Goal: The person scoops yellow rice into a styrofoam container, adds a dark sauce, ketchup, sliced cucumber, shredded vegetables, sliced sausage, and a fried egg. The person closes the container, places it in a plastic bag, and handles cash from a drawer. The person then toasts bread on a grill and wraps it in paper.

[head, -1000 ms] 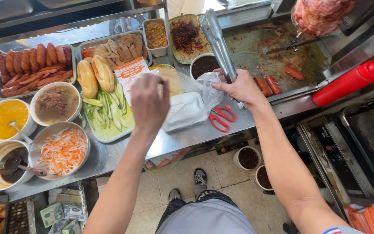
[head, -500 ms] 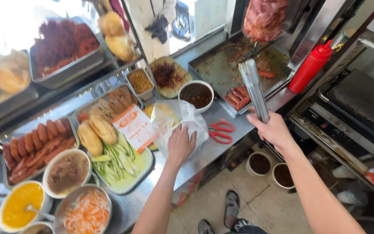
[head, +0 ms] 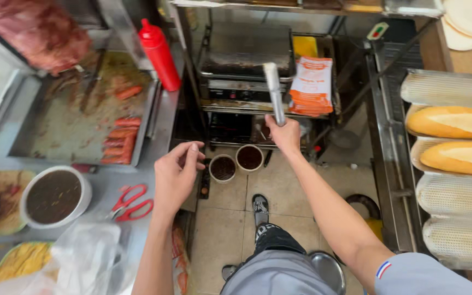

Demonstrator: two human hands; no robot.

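— In front of the black press grill (head: pixel 247 52), what does the right hand (head: pixel 284 135) have?

— It is clenched round the lower end of the metal tongs (head: pixel 274 93), which stand nearly upright, tips up by the grill's front edge.

— And the left hand (head: pixel 175 176)?

— Released, fingers loosely curled, holding nothing, over the edge of the steel bench (head: pixel 162 117). The red scissors (head: pixel 131 203) lie just beside it, near a bowl of dark sauce (head: pixel 54 195).

— Anything to the right?

— Two baguettes (head: pixel 454 139) on a perforated tray (head: pixel 454 194).
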